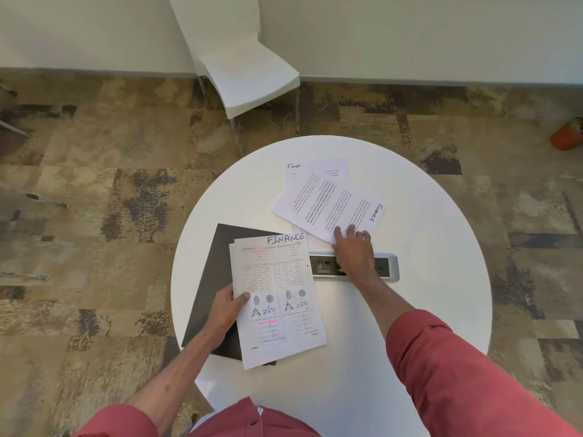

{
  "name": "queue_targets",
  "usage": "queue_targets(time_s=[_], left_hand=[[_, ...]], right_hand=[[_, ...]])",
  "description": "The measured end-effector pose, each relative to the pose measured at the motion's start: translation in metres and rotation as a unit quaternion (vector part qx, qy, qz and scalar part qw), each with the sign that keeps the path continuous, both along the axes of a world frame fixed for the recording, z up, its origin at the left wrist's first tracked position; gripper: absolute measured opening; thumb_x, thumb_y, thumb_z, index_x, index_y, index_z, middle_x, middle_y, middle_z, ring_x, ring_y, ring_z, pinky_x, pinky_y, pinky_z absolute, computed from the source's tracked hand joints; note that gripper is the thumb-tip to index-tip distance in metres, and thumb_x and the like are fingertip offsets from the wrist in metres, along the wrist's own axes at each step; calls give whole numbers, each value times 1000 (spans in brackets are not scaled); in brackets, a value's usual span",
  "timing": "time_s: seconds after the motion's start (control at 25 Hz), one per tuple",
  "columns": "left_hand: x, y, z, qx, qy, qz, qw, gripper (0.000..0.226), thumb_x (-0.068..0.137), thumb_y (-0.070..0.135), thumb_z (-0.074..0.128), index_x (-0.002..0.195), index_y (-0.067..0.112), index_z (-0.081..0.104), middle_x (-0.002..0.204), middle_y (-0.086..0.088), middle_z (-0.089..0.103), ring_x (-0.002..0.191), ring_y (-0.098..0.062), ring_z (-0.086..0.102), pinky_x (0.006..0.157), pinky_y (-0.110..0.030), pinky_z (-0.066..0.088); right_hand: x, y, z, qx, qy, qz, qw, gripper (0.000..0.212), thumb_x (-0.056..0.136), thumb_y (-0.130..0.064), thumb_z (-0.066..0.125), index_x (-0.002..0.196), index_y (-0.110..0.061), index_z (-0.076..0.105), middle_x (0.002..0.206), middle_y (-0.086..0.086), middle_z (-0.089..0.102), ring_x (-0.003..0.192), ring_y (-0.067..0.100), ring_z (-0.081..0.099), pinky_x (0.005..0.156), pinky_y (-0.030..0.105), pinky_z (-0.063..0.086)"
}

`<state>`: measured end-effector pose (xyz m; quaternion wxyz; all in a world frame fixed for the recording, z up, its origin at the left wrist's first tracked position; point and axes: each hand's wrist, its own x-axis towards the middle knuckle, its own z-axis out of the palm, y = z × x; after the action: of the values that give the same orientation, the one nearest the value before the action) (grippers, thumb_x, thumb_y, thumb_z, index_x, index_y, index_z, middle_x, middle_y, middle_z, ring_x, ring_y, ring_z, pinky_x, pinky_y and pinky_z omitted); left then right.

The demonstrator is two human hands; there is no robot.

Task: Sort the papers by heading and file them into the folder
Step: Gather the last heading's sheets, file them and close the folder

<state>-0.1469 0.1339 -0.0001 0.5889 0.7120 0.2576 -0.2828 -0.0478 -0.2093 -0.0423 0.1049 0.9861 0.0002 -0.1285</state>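
Red sleeves at the near edge, both arms out over a round white table; the left hand pinches a stack at its left edge, thumb on top, the top page headed FINANCE in blue; that stack lies across a dark folder, which sits flat on the table's left side; just right of it a grey socket box is set into the tabletop, and the right hand reaches over it, fingers straight and slightly spread, tips pressing the near edge of loose sheets fanned out on the far right, two showing FINANCE; beyond the table, mottled brown carpet; a white chair against the pale wall; far right, an orange pot.
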Motion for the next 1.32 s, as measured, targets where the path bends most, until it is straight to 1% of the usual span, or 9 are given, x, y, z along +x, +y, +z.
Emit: queue_targets(time_s=[0.24, 0.4, 0.52, 0.84, 0.92, 1.04, 1.16, 1.24, 1.32], left_hand=[[3, 6, -1, -6, -9, 11, 1000, 27, 105, 4, 59, 125, 17, 73, 115, 3, 83, 101, -24, 81, 81, -38, 63], [0, 10, -2, 14, -9, 20, 1000, 33, 101, -1, 58, 119, 21, 75, 111, 5, 83, 97, -23, 82, 78, -40, 65], [-9, 19, -11, 55, -19, 56, 997, 31, 95, 3, 60, 112, 23, 77, 109, 1, 83, 96, -29, 81, 83, -52, 66], [-22, 28, 6, 41, -35, 101, 993, 26, 97, 2, 57, 112, 16, 74, 101, 1, 83, 88, -27, 80, 72, -39, 60], [-23, 29, 6, 40, -31, 89, 995, 28, 97, 1, 58, 109, 19, 75, 98, 5, 84, 86, -23, 81, 71, -37, 60], [-27, 27, 1, 41, -26, 75, 996, 28, 97, 2, 59, 113, 18, 76, 103, 1, 84, 90, -26, 82, 75, -41, 63], [-29, 26, -7, 40, -22, 59, 997, 28, 97, 7, 61, 118, 18, 76, 108, -1, 84, 95, -30, 82, 86, -52, 65], [-29, 23, -8, 46, -21, 53, 997, 28, 96, 7, 62, 117, 18, 77, 109, -1, 84, 95, -29, 82, 88, -55, 65], [-27, 19, -8, 49, -25, 50, 997, 28, 96, 5, 61, 116, 17, 77, 108, -1, 83, 94, -29, 82, 85, -51, 65]], right_hand=[[-12, -17, 8, 56, -55, 6, 997, 20, 91, -3, 64, 105, -16, 70, 104, 6, 78, 94, 29, 74, 109, 52, 43], [-44, -45, 14, 196, -159, -151, 956, 28, 83, 2, 71, 92, -22, 80, 125, 5, 65, 123, 27, 57, 108, 47, 32], [-80, -75, 13, 216, -138, -206, 944, 33, 87, -2, 72, 93, -33, 83, 122, 0, 51, 119, 23, 48, 103, 45, 31], [-121, -117, 22, 305, -119, -267, 906, 52, 81, 15, 60, 89, -29, 87, 165, 3, 39, 149, 26, 35, 123, 48, 23], [-117, -110, 30, 384, -122, -311, 861, 58, 88, 15, 55, 118, -26, 82, 169, 2, 34, 144, 25, 45, 120, 47, 36], [-116, -87, 43, 458, -137, -421, 771, 65, 99, -6, 60, 158, -26, 43, 144, -2, 52, 112, 17, 58, 104, 37, 46], [-119, -69, 37, 468, -139, -570, 661, 32, 99, -43, 56, 119, -20, 63, 107, 5, 76, 91, 31, 72, 90, 48, 60], [-125, -63, 27, 502, -117, -628, 583, 51, 98, -56, 44, 90, -14, 71, 88, 10, 78, 77, 33, 75, 77, 51, 66], [-135, -56, 26, 510, -95, -652, 553, 57, 100, -58, 48, 83, -10, 73, 79, 12, 78, 69, 32, 74, 71, 47, 67]])
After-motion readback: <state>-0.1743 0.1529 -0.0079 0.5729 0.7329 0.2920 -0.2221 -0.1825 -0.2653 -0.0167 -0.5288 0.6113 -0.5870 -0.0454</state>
